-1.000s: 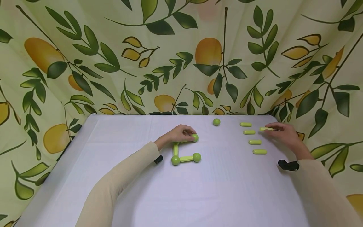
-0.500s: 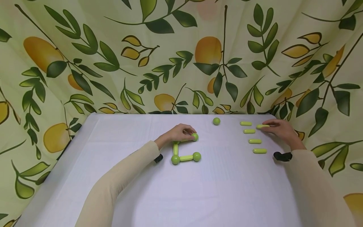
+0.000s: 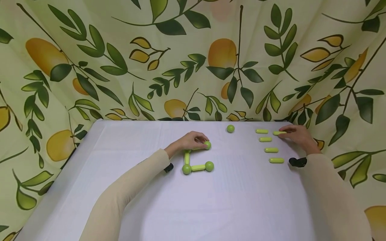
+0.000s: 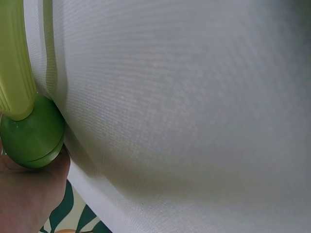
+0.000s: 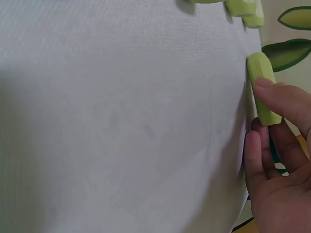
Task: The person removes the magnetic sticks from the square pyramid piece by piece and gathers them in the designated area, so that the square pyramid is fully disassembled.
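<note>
Green balls and light green rods form a bracket shape, with a corner ball (image 3: 187, 169), an upright rod (image 3: 187, 158), a lower rod (image 3: 198, 167) and an end ball (image 3: 209, 166). My left hand (image 3: 193, 141) pinches the ball (image 3: 207, 145) at the upper arm's end, covering part of that arm. In the left wrist view a rod (image 4: 14, 63) meets the held ball (image 4: 33, 133). At the back right my right hand (image 3: 297, 135) has thumb and fingers on a single rod (image 3: 278, 133); the right wrist view shows the thumb across this rod (image 5: 264, 92).
Left of the right hand lie several loose rods, among them one at the back (image 3: 261, 131) and one nearest the front (image 3: 276, 160). A lone ball (image 3: 230, 128) sits near the back edge of the white-covered table (image 3: 217, 207). Behind hangs a patterned curtain (image 3: 187, 77).
The right hand has moved left and slightly back with its rod, now beside the rearmost loose rod. The left hand has stayed on its ball.
</note>
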A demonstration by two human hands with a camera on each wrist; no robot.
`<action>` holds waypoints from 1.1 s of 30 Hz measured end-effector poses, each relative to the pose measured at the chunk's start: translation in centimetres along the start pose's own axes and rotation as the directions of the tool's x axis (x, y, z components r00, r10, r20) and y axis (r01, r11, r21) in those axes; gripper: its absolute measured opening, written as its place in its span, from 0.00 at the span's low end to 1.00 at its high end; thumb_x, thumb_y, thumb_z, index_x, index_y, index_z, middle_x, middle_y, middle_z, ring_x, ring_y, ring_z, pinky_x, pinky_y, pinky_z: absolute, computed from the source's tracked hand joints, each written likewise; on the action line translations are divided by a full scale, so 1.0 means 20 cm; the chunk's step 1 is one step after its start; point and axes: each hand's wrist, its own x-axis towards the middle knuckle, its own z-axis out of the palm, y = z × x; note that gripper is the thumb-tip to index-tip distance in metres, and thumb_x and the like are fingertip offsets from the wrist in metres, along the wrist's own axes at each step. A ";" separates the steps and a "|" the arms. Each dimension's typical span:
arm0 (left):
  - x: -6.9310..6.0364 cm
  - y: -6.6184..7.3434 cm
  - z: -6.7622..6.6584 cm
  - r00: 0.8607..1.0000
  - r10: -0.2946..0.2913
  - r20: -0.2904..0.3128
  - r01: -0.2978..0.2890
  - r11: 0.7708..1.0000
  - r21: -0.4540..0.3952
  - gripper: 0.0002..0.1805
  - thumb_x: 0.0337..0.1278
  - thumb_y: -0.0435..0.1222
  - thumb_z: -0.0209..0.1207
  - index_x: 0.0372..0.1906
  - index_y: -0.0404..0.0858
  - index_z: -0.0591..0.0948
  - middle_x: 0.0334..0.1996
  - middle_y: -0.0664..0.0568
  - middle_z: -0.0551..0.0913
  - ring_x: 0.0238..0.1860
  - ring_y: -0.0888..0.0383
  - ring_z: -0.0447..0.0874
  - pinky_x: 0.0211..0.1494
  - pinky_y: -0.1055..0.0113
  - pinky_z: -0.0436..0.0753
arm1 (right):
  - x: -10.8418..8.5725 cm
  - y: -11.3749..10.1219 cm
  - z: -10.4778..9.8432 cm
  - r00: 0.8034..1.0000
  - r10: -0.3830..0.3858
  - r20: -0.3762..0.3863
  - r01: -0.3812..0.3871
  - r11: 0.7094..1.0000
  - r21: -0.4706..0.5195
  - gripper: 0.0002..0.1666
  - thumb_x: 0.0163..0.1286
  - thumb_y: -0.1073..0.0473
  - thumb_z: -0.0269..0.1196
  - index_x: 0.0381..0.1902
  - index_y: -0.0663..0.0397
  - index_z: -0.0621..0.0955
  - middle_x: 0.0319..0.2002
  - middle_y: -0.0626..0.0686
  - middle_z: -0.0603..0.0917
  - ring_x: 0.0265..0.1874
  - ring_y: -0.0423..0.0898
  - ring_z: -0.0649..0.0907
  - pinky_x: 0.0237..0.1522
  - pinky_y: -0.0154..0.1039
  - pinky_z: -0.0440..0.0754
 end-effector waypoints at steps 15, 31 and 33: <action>0.00 0.01 0.00 1.000 0.008 0.009 -0.008 1.000 0.007 0.16 0.64 0.34 0.68 0.55 0.34 0.84 0.46 0.49 0.85 0.49 0.56 0.81 0.55 0.69 0.78 | 0.01 -0.01 0.00 1.000 -0.021 0.007 0.021 1.000 -0.004 0.26 0.66 0.57 0.73 0.56 0.69 0.82 0.55 0.68 0.82 0.53 0.60 0.77 0.46 0.42 0.75; -0.05 0.03 -0.03 1.000 0.002 0.003 -0.002 1.000 -0.014 0.19 0.63 0.33 0.69 0.57 0.33 0.82 0.49 0.47 0.84 0.49 0.54 0.83 0.55 0.67 0.79 | -0.10 -0.13 -0.07 0.984 -0.176 -0.020 0.176 0.984 -0.017 0.27 0.69 0.54 0.71 0.58 0.68 0.81 0.57 0.69 0.80 0.51 0.48 0.77 0.40 0.21 0.72; -0.07 0.03 -0.04 1.000 -0.009 0.003 0.009 1.000 -0.015 0.21 0.62 0.32 0.69 0.58 0.33 0.81 0.49 0.46 0.83 0.49 0.53 0.84 0.54 0.67 0.80 | -0.12 -0.16 -0.07 0.981 -0.192 -0.027 0.192 0.981 0.001 0.27 0.68 0.55 0.72 0.57 0.68 0.82 0.56 0.68 0.81 0.49 0.44 0.78 0.41 0.20 0.72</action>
